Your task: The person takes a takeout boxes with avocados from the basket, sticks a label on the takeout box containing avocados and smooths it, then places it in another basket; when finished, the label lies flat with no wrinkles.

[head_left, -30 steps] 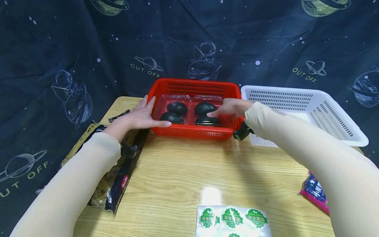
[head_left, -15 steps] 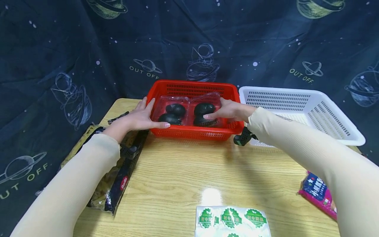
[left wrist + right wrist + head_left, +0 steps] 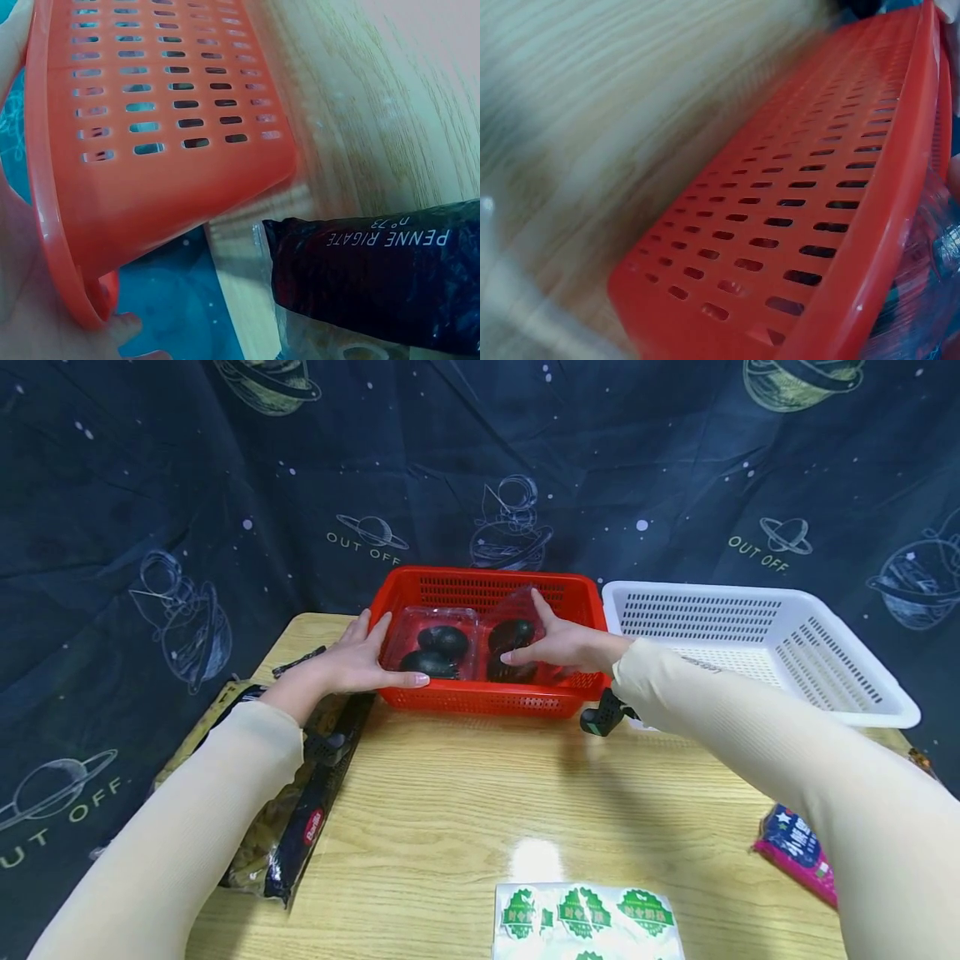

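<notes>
A red basket [image 3: 483,700] holds two clear plastic trays of dark avocados side by side. My left hand [image 3: 356,660] rests on the basket's left front corner, its fingers spread over the left rim and the thumb along the front rim. In the left wrist view the palm [image 3: 22,285] lies against the rim. My right hand [image 3: 566,643] grips the right-hand clear tray [image 3: 517,602] across its top, thumb near its front and fingers at its far edge. That tray tilts, its far side raised. The left-hand clear tray [image 3: 408,627] lies flat, with dark avocados [image 3: 442,642] in it.
A white basket [image 3: 765,593] stands right of the red one. Bags of pasta [image 3: 311,827] lie along the left. A sheet of green stickers [image 3: 585,918] lies at the front, and a pink and blue packet [image 3: 798,852] at the right, partly behind my sleeve.
My right hand has shifted left and tilted the right-hand tray, raising its far edge and swinging it leftward. My left hand has stayed on the basket corner.
</notes>
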### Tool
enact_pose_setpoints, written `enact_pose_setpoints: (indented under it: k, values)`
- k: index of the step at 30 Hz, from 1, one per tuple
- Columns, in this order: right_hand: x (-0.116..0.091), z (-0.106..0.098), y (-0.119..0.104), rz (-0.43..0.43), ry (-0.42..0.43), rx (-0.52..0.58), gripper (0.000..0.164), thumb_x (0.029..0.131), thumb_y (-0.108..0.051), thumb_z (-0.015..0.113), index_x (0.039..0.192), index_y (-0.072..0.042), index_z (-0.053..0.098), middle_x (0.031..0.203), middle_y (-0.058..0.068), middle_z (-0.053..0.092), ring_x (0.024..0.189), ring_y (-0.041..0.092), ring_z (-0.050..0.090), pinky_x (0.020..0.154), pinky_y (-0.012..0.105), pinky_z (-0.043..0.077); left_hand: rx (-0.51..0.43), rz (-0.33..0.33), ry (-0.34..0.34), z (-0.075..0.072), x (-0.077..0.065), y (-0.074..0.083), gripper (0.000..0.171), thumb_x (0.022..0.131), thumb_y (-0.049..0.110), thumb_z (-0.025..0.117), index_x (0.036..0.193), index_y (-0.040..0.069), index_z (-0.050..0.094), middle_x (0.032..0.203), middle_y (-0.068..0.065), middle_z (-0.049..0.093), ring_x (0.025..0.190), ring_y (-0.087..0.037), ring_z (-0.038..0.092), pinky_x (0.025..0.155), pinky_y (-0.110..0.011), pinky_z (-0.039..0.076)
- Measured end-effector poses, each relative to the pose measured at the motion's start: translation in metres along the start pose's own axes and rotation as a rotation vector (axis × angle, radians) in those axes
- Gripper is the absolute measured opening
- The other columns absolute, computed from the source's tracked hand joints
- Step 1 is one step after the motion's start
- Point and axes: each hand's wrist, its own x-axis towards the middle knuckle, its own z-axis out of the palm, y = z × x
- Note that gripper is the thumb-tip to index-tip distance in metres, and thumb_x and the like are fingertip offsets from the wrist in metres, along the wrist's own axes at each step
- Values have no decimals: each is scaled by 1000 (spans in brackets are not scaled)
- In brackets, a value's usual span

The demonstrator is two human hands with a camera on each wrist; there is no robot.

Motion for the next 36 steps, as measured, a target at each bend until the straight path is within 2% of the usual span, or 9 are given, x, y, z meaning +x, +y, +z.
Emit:
enact_pose_setpoints:
  k: [7,12,18,20,26,28,31,33,36]
  values:
    - [-1,0,1,0,67,29,101,87,-29,69,153,-32,-8,153,13,26,123,39,46,96,51,44,3,4,7,0,0,0,129,64,78,62,154,14,-5,157,-19,-13,142,-44,-9,104,-70,13]
    - [-22,-10,2,-41,143,279,95,90,-24,64,153,-31,-6,145,13,39,124,36,45,92,51,48,15,-1,2,0,1,2,129,64,78,62,154,14,-6,157,-19,-14,142,-43,-9,104,-70,14]
    - [-83,-13,2,-223,175,567,85,95,-19,57,153,-37,-2,147,13,37,124,32,47,91,48,48,18,-6,-4,-1,0,2,128,65,77,62,153,13,-6,157,-19,-15,141,-44,-9,103,-71,15]
    - [-108,-8,9,-309,152,626,82,96,-15,56,152,-39,2,151,14,27,127,31,44,91,48,48,18,-5,-7,-1,0,2,129,65,77,62,153,13,-7,157,-20,-15,141,-44,-9,103,-71,14]
    - [-176,21,64,-530,-36,754,77,97,-4,46,153,-36,5,154,24,4,126,30,48,93,48,46,10,-2,-14,-1,-1,4,129,65,78,61,153,13,-7,156,-21,-16,141,-45,-9,102,-72,15]
    - [-192,36,89,-537,-117,777,76,98,-2,42,153,-36,3,154,26,0,128,29,47,94,50,44,9,0,-18,-1,-1,4,129,65,77,61,153,13,-7,156,-20,-16,141,-46,-9,101,-72,15]
    - [-206,59,120,-433,-175,759,74,99,-4,39,152,-40,2,155,24,-2,138,37,29,95,56,42,4,4,-18,-1,-1,2,128,66,77,62,153,13,-7,156,-20,-17,141,-46,-9,101,-72,16]
    - [-208,71,135,-328,-159,734,73,100,-8,40,151,-44,1,156,24,-1,141,43,15,94,59,42,3,8,-17,-1,-1,2,128,66,76,62,153,12,-7,156,-20,-17,141,-46,-9,101,-72,16]
    - [-204,84,148,-258,-82,727,75,100,-11,43,151,-42,-2,155,28,-1,138,52,10,93,60,43,1,15,-15,0,1,3,128,67,76,62,153,12,-7,156,-20,-16,141,-46,-9,102,-72,15]
